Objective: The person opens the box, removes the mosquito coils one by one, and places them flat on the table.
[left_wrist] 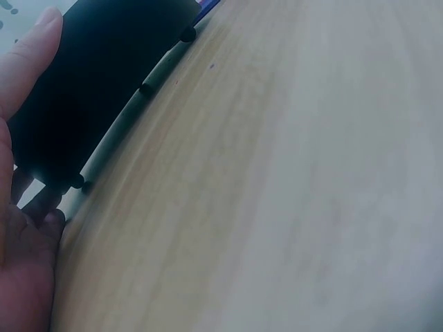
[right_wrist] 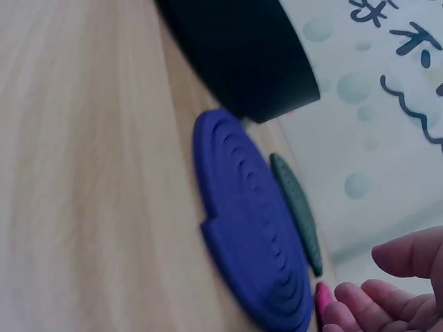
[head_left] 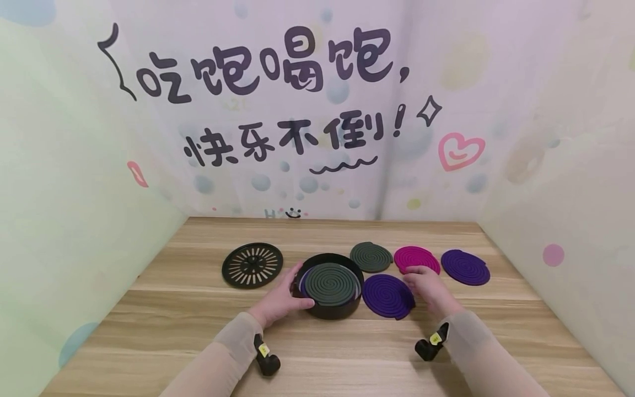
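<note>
Coil (head_left: 331, 283) sits crooked in the black holder (head_left: 331, 310); left hand (head_left: 280, 302) grips the holder, so steady it while the open-fingered right hand (head_left: 430, 285) seats the coil flat

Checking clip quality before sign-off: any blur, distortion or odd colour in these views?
Head view: sharp, evenly lit, with wide-angle bending at the wall edges. Left wrist view: soft and washed out, the black holder featureless. Right wrist view: motion-soft, the purple coil rendered blue.

Bright, even light; blurry wrist views
</note>
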Demonstrator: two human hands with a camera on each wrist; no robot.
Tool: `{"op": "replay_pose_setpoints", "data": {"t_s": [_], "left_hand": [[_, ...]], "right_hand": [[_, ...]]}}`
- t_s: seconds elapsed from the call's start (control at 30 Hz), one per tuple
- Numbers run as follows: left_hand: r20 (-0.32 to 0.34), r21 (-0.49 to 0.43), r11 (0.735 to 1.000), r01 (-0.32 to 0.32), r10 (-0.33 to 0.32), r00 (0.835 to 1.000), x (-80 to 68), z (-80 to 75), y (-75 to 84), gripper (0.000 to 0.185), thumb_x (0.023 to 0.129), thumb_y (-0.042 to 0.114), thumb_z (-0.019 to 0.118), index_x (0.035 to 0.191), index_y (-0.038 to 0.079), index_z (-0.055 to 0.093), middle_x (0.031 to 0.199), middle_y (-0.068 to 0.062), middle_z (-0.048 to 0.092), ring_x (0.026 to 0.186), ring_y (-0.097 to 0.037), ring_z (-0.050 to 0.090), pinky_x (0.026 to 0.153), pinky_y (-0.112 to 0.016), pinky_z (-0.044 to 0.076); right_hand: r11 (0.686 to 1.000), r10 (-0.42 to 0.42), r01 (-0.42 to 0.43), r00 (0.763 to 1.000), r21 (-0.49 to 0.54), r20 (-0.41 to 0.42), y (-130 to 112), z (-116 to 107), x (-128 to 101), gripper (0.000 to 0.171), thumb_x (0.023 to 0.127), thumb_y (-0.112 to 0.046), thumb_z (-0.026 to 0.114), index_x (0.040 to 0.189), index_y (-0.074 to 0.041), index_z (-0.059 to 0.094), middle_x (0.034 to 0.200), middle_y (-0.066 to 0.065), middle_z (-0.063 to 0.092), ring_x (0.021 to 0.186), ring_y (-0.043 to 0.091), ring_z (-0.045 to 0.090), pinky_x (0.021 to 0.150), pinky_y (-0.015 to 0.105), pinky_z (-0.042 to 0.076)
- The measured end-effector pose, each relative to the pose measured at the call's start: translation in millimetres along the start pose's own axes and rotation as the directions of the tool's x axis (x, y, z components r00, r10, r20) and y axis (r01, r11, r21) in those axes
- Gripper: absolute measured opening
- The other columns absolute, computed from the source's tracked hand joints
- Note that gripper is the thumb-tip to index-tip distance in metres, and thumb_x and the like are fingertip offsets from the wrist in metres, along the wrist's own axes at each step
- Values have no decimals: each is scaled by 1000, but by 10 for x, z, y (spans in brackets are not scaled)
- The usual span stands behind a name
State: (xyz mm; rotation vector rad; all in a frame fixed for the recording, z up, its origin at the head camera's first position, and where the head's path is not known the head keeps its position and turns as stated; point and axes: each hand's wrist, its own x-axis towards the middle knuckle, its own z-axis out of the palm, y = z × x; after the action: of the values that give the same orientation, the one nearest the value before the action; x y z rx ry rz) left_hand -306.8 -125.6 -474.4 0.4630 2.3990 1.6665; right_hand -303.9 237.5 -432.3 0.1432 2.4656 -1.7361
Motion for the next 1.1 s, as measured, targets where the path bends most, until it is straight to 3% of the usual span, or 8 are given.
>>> {"op": "replay_pose_setpoints", "data": {"t_s": [0.17,0.37,0.63,0.87,1.1], "left_hand": [[2,-12,1000,1,-1,1000,6,3,-17,105,73,27,84,154,19,18,154,-17,21,139,-33,28,112,-50,23],[-8,5,1000,3,-3,1000,11,3,-27,105,73,28,85,154,20,19,154,-17,21,138,-33,29,111,-51,23],[-7,14,1000,3,-3,1000,7,2,-21,107,72,31,85,155,19,18,155,-18,20,139,-34,28,112,-51,23],[-2,8,1000,0,0,1000,10,0,-25,107,72,31,85,155,18,17,155,-18,20,139,-34,27,112,-51,23],[-6,17,1000,5,-5,1000,7,4,-26,107,72,32,85,155,19,18,155,-18,19,140,-33,25,112,-52,22]], "right_hand": [[997,-58,57,998,49,6,-136,86,6,50,99,-11,46,141,12,31,138,31,41,126,43,41,106,52,33],[988,-81,79,997,133,10,-308,283,64,49,98,-8,49,141,11,33,141,30,39,126,43,42,107,50,33],[979,-130,117,989,164,71,-515,553,108,48,97,-9,52,140,8,37,140,27,42,125,40,44,107,51,31],[982,-180,172,978,76,109,-662,842,133,43,96,-10,55,135,4,46,130,23,53,116,34,51,102,47,38],[981,-171,179,979,-69,109,-725,1065,135,37,95,-15,59,130,-4,54,120,13,60,110,28,55,98,47,42]]}}
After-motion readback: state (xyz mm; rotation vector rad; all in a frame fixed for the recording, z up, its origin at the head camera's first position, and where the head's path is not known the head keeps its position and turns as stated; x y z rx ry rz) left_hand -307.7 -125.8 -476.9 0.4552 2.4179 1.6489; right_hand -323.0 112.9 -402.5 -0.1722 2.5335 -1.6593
